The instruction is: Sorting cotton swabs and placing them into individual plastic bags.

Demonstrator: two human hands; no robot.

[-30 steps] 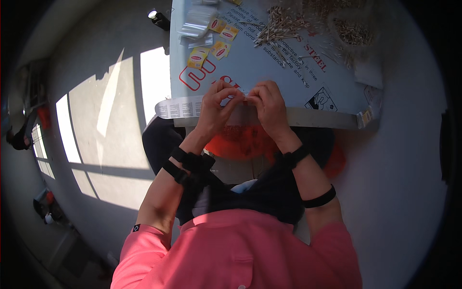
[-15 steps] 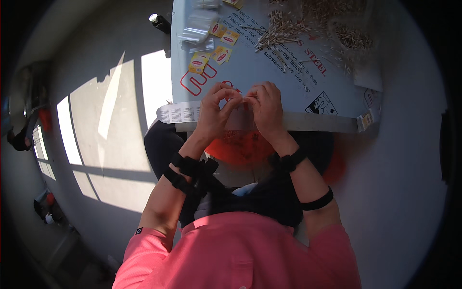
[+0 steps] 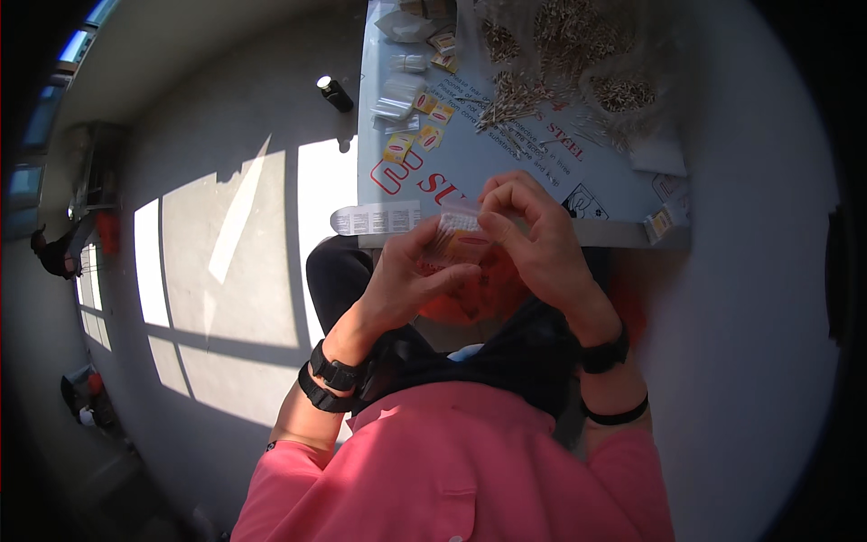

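Observation:
Between my two hands is a small clear plastic bag (image 3: 462, 233) with white-tipped cotton swabs and a yellow-orange card inside. It is held tilted over the table's near edge. My left hand (image 3: 408, 275) grips the bag's left side, thumb below it. My right hand (image 3: 533, 230) pinches the upper right corner with curled fingers. Beyond the hands, a loose pile of cotton swabs (image 3: 515, 101) lies on the table (image 3: 488, 163). Several yellow cards (image 3: 398, 147) and a stack of clear empty bags (image 3: 397, 95) lie at the table's left side.
A strip of printed labels (image 3: 375, 219) lies along the near left edge. Large clear bags of swabs (image 3: 623, 93) stand at the back right. A small filled packet (image 3: 661, 223) sits at the near right corner. On the floor to the left stands a black bottle (image 3: 335, 93).
Both hands have come nearer to me and apart, from a fingertip pinch over the table edge. The filled bag now shows plainly between them. The view has shifted, too.

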